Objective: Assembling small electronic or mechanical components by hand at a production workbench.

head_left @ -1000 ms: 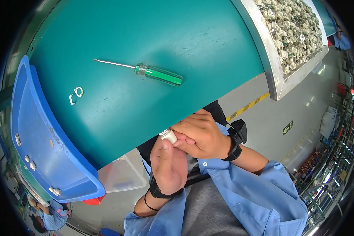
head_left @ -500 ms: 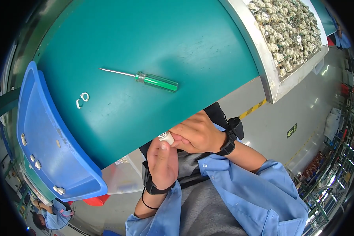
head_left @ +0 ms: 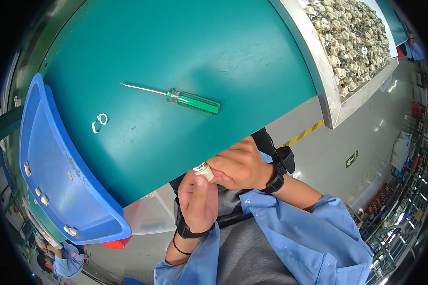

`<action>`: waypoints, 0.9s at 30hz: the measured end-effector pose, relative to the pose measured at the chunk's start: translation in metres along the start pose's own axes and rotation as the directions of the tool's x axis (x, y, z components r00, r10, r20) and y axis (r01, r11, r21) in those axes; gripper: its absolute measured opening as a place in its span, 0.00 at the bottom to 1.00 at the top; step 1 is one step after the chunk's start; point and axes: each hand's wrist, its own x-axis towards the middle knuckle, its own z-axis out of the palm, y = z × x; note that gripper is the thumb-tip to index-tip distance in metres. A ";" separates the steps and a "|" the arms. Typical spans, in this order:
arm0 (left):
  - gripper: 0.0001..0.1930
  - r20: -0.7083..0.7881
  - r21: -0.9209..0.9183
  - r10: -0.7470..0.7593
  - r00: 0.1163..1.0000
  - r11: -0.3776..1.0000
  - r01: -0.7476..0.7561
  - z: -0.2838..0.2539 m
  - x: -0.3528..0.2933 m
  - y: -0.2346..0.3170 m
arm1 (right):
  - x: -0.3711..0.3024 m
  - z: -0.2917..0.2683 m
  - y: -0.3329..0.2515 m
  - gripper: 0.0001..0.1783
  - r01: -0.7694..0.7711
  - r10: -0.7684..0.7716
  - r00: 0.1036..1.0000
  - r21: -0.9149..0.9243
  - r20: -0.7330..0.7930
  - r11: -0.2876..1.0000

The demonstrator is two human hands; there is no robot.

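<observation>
White cylindrical part [head_left: 205,173]: located at the near edge of the green table [head_left: 161,147], held between both hands; contact with that edge cannot be told. Left hand [head_left: 198,202]: on the near side of the table edge, thumb pointing toward the table and pressed to the part, grip narrow. Right hand [head_left: 241,164]: beside the table edge, back uppermost, fingers curled inward, also pinching the part. Appearance: short, pale, smooth-sided; end nearest the table bears dark detail, too small to resolve.
</observation>
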 end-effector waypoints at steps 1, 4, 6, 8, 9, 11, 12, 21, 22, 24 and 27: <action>0.20 -0.007 -0.010 -0.003 1.000 1.000 0.003 0.001 -0.001 0.000 | 0.000 -0.001 -0.001 0.11 0.003 -0.003 1.000 -0.011 -0.010 1.000; 0.20 0.003 -0.038 0.007 1.000 0.999 -0.006 0.007 0.005 0.004 | 0.003 -0.007 -0.006 0.11 0.011 -0.012 1.000 -0.032 -0.015 0.999; 0.19 0.042 -0.044 0.032 0.999 0.999 -0.030 0.010 0.003 0.007 | 0.006 -0.013 -0.007 0.11 0.002 -0.002 1.000 -0.050 0.002 0.999; 0.19 0.016 0.115 0.030 0.999 0.993 -0.032 0.004 -0.008 0.011 | 0.006 -0.019 -0.016 0.13 0.065 -0.064 0.998 -0.033 0.027 0.997; 0.19 0.003 0.189 0.037 0.999 0.981 -0.037 0.002 -0.012 0.015 | 0.002 -0.023 -0.021 0.16 0.094 -0.094 0.992 -0.001 0.080 0.996; 0.15 -0.036 0.501 -0.077 0.996 0.861 0.085 0.019 -0.039 0.048 | 0.004 -0.047 -0.029 0.19 0.139 -0.139 0.984 0.011 0.115 0.990; 0.15 0.195 0.636 0.089 0.977 0.747 -0.194 0.023 -0.034 0.069 | 0.006 -0.068 -0.036 0.19 0.202 -0.205 0.974 0.036 0.093 0.979; 0.15 0.570 0.809 0.450 0.687 -0.163 -0.565 0.055 0.176 0.242 | 0.059 -0.241 0.030 0.15 -0.229 -0.007 0.946 -0.686 -0.323 0.691; 0.16 0.572 0.799 0.465 0.676 -0.128 -0.588 0.035 0.224 0.253 | 0.067 -0.241 0.034 0.15 -0.209 -0.031 0.945 -0.674 -0.326 0.708; 0.17 0.522 0.826 0.516 0.679 -0.106 -0.554 0.010 0.304 0.261 | 0.078 -0.244 0.041 0.14 -0.226 0.043 0.962 -0.693 -0.271 0.685; 0.17 0.623 0.769 0.520 0.584 -0.275 -0.577 -0.015 0.387 0.247 | 0.083 -0.247 0.050 0.13 -0.255 0.107 0.963 -0.700 -0.248 0.667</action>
